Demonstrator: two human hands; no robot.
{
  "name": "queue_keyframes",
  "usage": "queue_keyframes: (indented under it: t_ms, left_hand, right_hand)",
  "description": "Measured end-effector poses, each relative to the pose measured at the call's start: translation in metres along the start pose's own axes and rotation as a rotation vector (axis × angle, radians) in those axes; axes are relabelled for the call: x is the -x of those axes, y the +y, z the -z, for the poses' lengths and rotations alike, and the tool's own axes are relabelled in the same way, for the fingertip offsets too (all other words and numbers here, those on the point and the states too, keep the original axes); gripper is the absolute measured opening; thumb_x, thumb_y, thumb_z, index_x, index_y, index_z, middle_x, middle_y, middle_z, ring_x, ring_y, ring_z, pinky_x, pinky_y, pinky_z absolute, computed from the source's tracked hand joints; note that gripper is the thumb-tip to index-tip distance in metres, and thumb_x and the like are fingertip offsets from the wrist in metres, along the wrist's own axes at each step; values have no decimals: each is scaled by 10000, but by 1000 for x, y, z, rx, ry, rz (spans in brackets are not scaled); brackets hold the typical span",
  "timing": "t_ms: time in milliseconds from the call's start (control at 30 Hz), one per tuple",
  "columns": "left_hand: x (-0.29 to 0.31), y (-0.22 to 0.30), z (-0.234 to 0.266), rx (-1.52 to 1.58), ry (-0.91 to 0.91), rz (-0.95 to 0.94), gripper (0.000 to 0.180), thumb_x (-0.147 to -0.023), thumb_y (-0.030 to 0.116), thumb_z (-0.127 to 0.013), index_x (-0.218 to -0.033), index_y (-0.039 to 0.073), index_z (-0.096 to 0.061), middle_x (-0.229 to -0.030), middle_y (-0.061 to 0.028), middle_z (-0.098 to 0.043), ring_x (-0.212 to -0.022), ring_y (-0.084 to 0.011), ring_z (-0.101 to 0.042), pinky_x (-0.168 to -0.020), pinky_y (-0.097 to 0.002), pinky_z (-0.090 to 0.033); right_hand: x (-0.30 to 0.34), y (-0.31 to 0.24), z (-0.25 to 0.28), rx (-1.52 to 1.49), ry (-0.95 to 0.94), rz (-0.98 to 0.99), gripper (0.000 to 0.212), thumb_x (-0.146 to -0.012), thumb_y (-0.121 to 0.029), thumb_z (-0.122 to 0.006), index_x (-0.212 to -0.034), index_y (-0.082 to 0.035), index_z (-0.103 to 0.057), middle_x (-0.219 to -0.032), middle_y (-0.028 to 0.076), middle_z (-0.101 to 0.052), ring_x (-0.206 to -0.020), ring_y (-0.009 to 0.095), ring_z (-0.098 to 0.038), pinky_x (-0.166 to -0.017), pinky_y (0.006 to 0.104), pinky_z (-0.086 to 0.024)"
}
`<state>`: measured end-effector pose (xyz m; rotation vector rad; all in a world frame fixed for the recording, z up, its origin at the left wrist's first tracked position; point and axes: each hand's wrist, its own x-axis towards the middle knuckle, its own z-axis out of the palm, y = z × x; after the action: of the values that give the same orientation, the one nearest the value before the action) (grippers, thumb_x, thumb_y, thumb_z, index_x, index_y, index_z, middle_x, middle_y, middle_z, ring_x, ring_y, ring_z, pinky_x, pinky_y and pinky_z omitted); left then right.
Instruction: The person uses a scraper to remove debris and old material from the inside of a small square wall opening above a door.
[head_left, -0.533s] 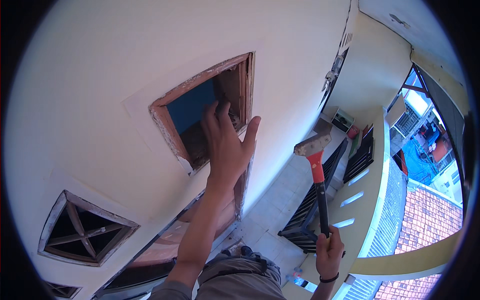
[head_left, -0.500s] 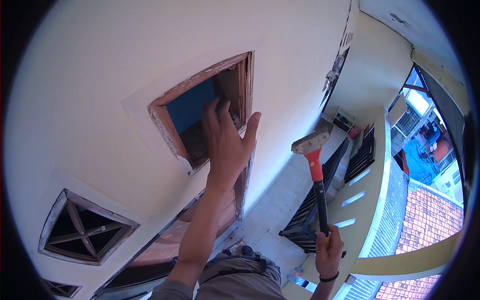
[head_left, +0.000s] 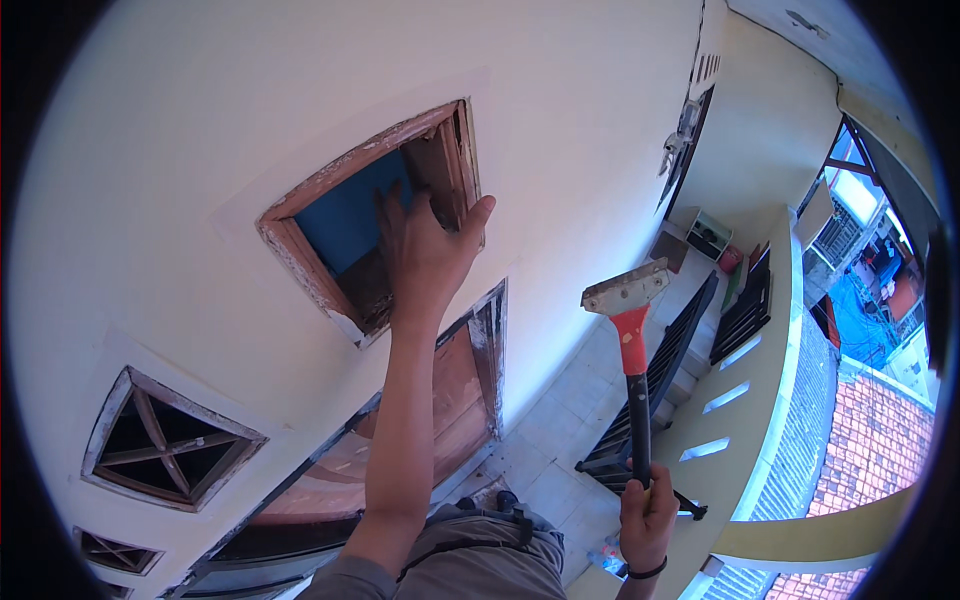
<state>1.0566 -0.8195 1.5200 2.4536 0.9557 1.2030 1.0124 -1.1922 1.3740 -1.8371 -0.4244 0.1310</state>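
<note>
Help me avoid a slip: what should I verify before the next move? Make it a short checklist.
1. Right hand around the handle of the scraper: ok.
2. Scraper head apart from the left hand: ok.
3. Left hand's fingers out of the opening in the wooden frame: not ok, they reach inside.
4. Left fingertips braced on something solid: cannot tell, contact is unclear.
5. Hands gloved: not ok, both are bare.
6. Scraper edge sound: cannot tell, too small.

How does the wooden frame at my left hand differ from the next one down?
The upper frame has no crossbars; the lower frame has crossed bars. Blue shows inside the upper frame; the lower frame looks dark inside. Both look weathered and sit in the same wall.
</note>
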Motion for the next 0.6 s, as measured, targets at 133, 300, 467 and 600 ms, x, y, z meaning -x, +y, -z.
queue_keyframes:
  t_ms: [133,300,467,600]
  left_hand:
    - [-1,-2,-2,-31,-1,6,925,-846,655,-691,-1338,-115,-548,-1538,-352,-332,-1495,-506,-192,-1192,-583,-275]
    - [0,-8,-1,8,7,19,910,-826,619,-739,-1344,-106,-553,-1514,-355,-366,-1495,-505,-204,-1192,-555,-288]
    - [-1,-14,-2,-51,18,-19,798,-828,537,-770,-1323,-58,-574,-1476,-318,-410,-1486,-506,-218,-1193,-577,-286]
    - [16,-10,9,-115,117,-76,644,-838,444,-786,-1240,-26,-609,-1417,-283,-465,-1455,-494,-284,-1161,-610,-311]
  right_hand:
    - [-1,-14,0,31,-34,28,253,-1018,-205,-588,-1156,5,-622,-561,-42,-453,-502,40,-400,-500,254,-271]
    - [-3,-26,-3,23,-94,49,247,-1002,-199,-613,-1150,-2,-627,-564,-44,-452,-505,43,-384,-502,253,-258]
    - [-8,-29,-12,14,-102,61,248,-988,-187,-627,-1136,12,-618,-562,-34,-438,-507,47,-362,-500,264,-251]
    - [-16,-31,-15,19,-135,63,259,-987,-186,-627,-1140,22,-610,-572,-22,-448,-511,52,-366,-501,263,-257]
